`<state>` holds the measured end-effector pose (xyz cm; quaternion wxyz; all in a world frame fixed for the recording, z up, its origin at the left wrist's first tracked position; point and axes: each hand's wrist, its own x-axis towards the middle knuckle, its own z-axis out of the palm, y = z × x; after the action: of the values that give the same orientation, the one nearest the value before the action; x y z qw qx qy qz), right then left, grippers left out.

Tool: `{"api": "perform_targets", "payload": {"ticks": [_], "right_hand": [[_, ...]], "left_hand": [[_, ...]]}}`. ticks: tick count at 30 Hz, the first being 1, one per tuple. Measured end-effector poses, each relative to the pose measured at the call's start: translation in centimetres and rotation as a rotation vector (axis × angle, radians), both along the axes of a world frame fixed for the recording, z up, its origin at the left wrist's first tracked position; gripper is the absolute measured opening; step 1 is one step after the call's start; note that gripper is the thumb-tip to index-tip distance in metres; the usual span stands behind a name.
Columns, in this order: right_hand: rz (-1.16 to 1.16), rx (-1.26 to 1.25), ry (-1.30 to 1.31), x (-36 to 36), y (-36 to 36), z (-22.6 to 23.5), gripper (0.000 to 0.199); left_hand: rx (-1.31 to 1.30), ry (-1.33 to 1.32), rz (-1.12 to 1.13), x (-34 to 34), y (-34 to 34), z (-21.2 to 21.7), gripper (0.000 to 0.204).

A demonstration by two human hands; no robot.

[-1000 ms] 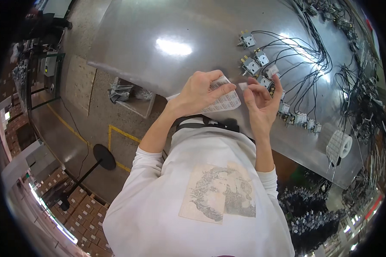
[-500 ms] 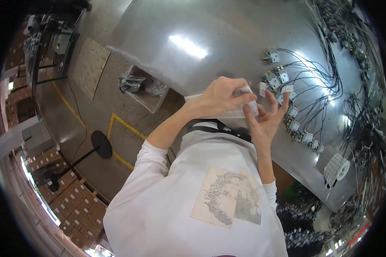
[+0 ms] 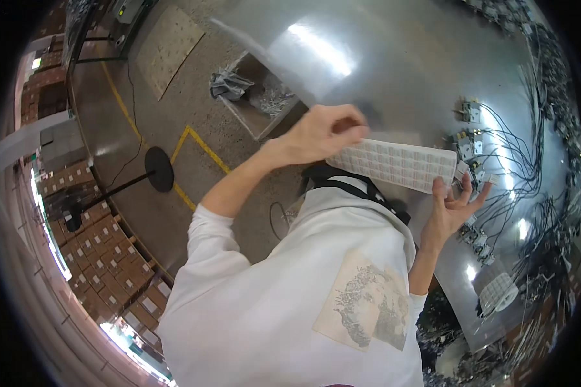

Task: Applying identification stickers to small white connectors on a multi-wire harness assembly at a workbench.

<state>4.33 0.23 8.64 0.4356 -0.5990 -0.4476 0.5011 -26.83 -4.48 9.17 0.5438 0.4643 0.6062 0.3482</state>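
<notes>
A long white sheet of labels (image 3: 397, 164), printed in small repeated blocks, stretches between my hands just above my waist. My right hand (image 3: 450, 209) grips its right end, thumb on top, other fingers spread. Small white labels stick to those fingertips, one label (image 3: 492, 179) on the outermost finger. At the sheet's left end my left hand (image 3: 323, 135) is closed, thumb and forefinger curled together and slightly blurred; whatever is pinched there is hidden. Just beyond my right hand lie several small metal switch-like parts (image 3: 469, 145) with black wires.
The metal table (image 3: 407, 77) spreads ahead. Along its right side runs a heap of wired parts (image 3: 555, 129). A white roll (image 3: 499, 293) sits near the table's lower right. An open box (image 3: 239, 116) with grey plastic stands left, and a round black stand base (image 3: 159, 169) is on the floor.
The sheet, bent up between my fingers before, now lies stretched out flat. My hands have moved apart, the right one farther right. The whole view has shifted and turned.
</notes>
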Motion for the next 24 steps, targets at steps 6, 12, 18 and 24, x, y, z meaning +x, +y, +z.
{"api": "perform_targets", "payload": {"ticks": [6, 12, 18, 24], "right_hand": [[0.075, -0.024, -0.014, -1.6, -0.2, -0.5, 0.115], [0.155, 0.003, -0.003, -2.6, 0.3, -0.3, 0.114], [0.14, -0.012, -0.006, -2.7, 0.4, 0.0, 0.114], [0.203, -0.04, -0.007, -3.3, -0.6, 0.2, 0.112]], "left_hand": [[-0.696, 0.113, -0.598, -6.4, -12.3, -5.7, 0.05], [-0.874, -0.624, -0.43, -6.5, -22.4, -12.8, 0.067], [-1.015, -0.602, -0.707, -2.7, -27.5, -16.3, 0.072], [-0.799, -1.051, -0.628, 3.4, -27.9, -18.1, 0.078]]}}
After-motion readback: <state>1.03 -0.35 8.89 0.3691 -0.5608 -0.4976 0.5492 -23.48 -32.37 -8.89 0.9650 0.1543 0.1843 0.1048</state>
